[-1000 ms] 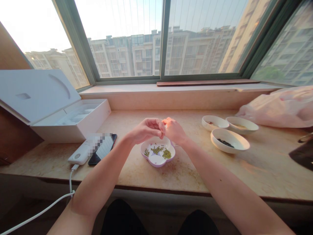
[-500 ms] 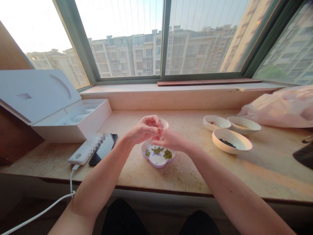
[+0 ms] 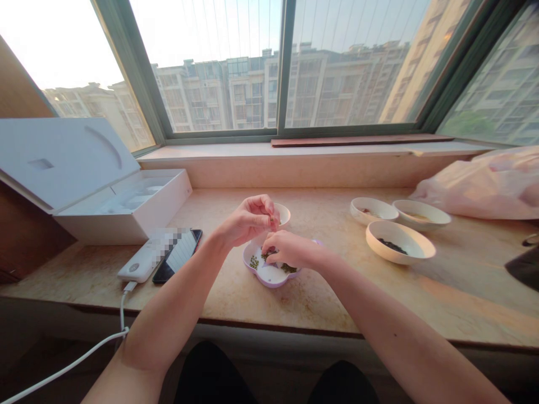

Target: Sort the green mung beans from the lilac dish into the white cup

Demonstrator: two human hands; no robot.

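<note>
My left hand [image 3: 252, 220] is closed in a pinch above the back of a lilac-rimmed, petal-shaped dish [image 3: 272, 281]. A small green bean [image 3: 272, 220] shows between its thumb and fingertips. My right hand [image 3: 290, 248] reaches down into the dish, fingers bent and thumb a little apart. Its fingertips are at the middle pile of green beans [image 3: 264, 257], partly covering it. More green beans [image 3: 254, 262] lie in the left lobe, and another pile [image 3: 288, 268] sits under my right hand. Behind my left hand stands a small white bowl [image 3: 284, 214], its inside mostly hidden.
At the right are three white bowls: one with dark contents [image 3: 415, 247], one with brownish bits [image 3: 357, 210], one with pale contents [image 3: 440, 217]. A plastic bag [image 3: 484, 182] lies behind them. Leftward are an open white box [image 3: 168, 196], a phone [image 3: 179, 261] and a cabled white power bank [image 3: 137, 264].
My right hand has dropped from beside my left hand's fingertips down to the beans in the dish. My left hand stays raised in its pinch, nearly in place.
</note>
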